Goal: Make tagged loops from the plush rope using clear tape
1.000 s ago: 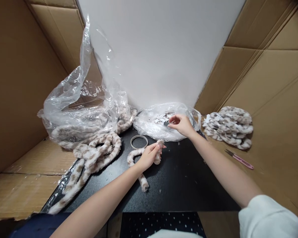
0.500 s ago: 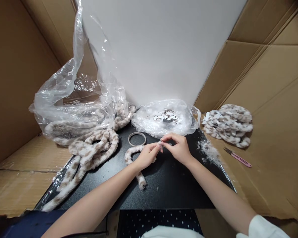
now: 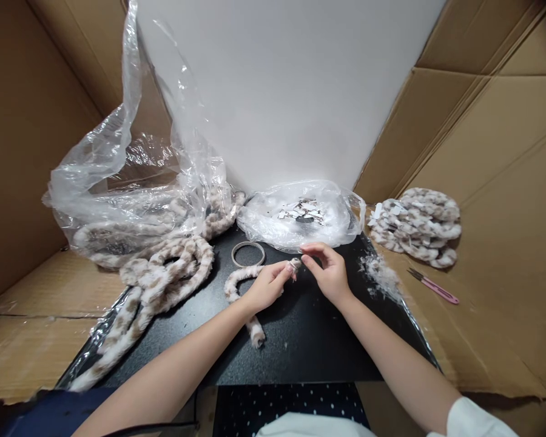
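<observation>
My left hand (image 3: 269, 286) is closed around one end of a white and brown fluffy cord (image 3: 233, 284). The cord's tip (image 3: 295, 263) pokes out past my thumb and finger. From the hand the cord curves left, and its other end (image 3: 256, 337) lies on the black table below my wrist. Just right of the tip, my right hand (image 3: 328, 273) has its thumb and forefinger parted, with nothing visible between them. A roll of tape (image 3: 248, 254) rests flat behind the cord.
More fluffy cords (image 3: 166, 273) lie at left, partly inside a clear plastic bag (image 3: 91, 152). Behind my hands, an open bag (image 3: 264, 221) holds small white pieces. Bundled cords (image 3: 430, 227), pink-handled snips (image 3: 434, 286) and fluff (image 3: 380, 276) are at right. Cardboard walls flank the table.
My right thumb and forefinger have come away from the cord's tip and spread apart, so the tip now shows. My left hand still grips the cord. The view has shifted slightly.
</observation>
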The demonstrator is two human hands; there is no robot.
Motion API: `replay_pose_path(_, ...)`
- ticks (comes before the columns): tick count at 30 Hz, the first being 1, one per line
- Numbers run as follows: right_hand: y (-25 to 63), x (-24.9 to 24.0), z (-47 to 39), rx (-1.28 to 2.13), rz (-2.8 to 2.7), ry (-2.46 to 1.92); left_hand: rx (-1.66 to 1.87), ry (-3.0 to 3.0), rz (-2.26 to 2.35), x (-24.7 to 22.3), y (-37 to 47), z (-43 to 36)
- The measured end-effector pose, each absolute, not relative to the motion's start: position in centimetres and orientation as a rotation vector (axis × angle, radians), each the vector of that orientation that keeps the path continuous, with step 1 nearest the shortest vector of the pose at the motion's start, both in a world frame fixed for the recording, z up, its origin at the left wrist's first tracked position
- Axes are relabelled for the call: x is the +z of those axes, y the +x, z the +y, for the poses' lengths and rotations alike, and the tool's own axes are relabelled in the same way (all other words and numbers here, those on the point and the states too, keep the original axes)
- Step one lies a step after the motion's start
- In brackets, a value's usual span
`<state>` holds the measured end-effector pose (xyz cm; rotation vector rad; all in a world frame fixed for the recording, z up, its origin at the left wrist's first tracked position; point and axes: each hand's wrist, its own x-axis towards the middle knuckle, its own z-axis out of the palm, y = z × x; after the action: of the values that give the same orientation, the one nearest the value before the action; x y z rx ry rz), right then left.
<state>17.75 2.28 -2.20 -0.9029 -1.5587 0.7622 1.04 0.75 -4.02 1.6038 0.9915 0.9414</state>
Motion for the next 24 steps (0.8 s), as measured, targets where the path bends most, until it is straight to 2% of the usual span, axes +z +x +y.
replay_pose_path(3, 17.7, -2.7, 2.7, 1.087, -1.522, -0.935, 0.948, 1.666, 0.991, -4.1, 1.0, 0.8)
replay_pose_path(6, 17.6, -3.0, 2.8, 1.251, -1.569, -0.920, 0.952, 1.734, 0.989, -3.9, 0.9, 0.8)
replay_pose_path(16, 18.9, -3.1, 4.0, 1.272, -1.145, -0.981, 0.861, 1.820, 1.009, -2.4, -0.2, 0.5)
replay_pose_path(24, 18.0, -4.0, 3.7, 1.392, -1.204, -1.001, 0.794, 1.590, 1.066, -3.0, 0.4, 0.2)
